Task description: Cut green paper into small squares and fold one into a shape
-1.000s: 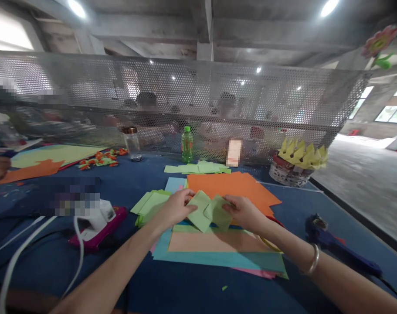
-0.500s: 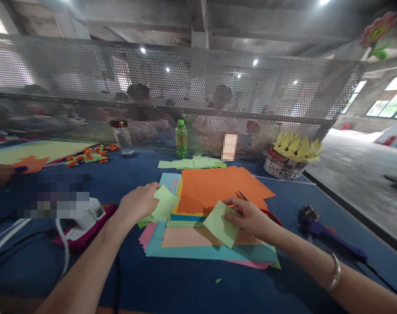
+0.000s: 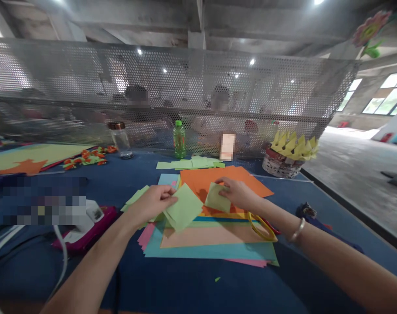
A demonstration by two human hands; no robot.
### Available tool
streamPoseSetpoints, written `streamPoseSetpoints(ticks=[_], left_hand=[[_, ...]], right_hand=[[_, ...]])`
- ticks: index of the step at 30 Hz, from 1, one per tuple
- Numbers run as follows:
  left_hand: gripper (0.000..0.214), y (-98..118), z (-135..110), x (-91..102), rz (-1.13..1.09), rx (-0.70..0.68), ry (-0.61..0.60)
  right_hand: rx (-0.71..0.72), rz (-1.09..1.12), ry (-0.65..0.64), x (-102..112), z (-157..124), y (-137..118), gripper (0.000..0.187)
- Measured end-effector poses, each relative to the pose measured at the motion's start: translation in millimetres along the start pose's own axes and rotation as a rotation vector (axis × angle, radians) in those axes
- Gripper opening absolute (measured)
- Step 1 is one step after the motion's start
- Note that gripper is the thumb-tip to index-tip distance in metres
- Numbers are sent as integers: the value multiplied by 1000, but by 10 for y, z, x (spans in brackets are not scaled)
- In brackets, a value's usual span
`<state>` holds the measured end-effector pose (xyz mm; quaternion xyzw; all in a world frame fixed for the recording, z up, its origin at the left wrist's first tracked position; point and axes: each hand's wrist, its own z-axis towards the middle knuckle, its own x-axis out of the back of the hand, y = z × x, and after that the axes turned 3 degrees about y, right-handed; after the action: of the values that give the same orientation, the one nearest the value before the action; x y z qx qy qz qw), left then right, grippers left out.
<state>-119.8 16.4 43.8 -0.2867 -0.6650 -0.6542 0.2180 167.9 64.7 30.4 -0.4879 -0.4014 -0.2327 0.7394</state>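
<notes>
My left hand (image 3: 157, 201) pinches light green paper squares (image 3: 185, 207), with an edge of a second sheet showing beneath the top one. To its right, my right hand (image 3: 239, 194) grips a smaller-looking light green paper piece (image 3: 217, 198) above the orange paper (image 3: 231, 176). Beneath both hands lies a stack of coloured sheets, with a peach sheet (image 3: 198, 237) and a light blue sheet (image 3: 211, 250) near its front. Scissors with yellow and red handles (image 3: 262, 229) rest on the stack under my right wrist. More green pieces (image 3: 137, 196) lie behind my left hand.
Green strips (image 3: 195, 162), a green bottle (image 3: 179, 141) and a glass jar (image 3: 121, 141) stand or lie farther back. A basket with yellow folded paper (image 3: 283, 159) is at the back right, a glue gun (image 3: 329, 231) at the right, and a power strip (image 3: 83, 231) at the left.
My left hand has moved right over the stack with its green squares. My right hand has shifted up and back with its piece, uncovering the scissors' yellow handle.
</notes>
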Motion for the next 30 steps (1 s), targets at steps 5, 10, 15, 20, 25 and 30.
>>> streamPoseSetpoints(ticks=[5, 10, 15, 20, 25, 30], left_hand=[[28, 75, -72, -318, -128, -52, -181], [28, 83, -86, -558, -214, -46, -204], [33, 103, -101, -640, -345, -58, -216], [41, 142, -114, -712, -389, 7, -213], [54, 219, -144, -780, -305, 12, -139], [52, 228, -172, -681, 203, -74, 238]], right_hand=[[78, -134, 9, -109, 374, 107, 34], [161, -228, 119, -98, 220, 75, 35], [306, -237, 75, -20, -470, -132, 29], [381, -199, 55, -94, -966, -194, 30], [304, -251, 106, -98, -1023, -104, 34], [237, -213, 82, -111, -1038, -19, 36]])
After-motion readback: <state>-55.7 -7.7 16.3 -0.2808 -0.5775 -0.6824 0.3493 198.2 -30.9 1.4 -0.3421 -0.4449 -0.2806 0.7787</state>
